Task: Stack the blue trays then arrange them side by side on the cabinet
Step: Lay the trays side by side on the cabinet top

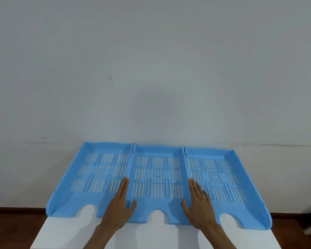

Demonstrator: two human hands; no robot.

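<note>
Three light blue slotted trays lie side by side on the white cabinet (151, 236), touching wall to wall. The left tray (90, 177) and the right tray (223, 178) flank the middle tray (157, 175). My left hand (120, 203) lies flat along the middle tray's left wall, fingers over the seam, thumb inside the tray. My right hand (197, 203) rests the same way on the middle tray's right wall, fingers on the right tray's floor, thumb inside the middle tray. Both hands press on the walls without lifting anything.
A pale grey wall (151, 69) rises directly behind the trays. The outer trays overhang the cabinet's left and right sides. A dark reddish-brown floor (13, 227) shows on both sides of the cabinet.
</note>
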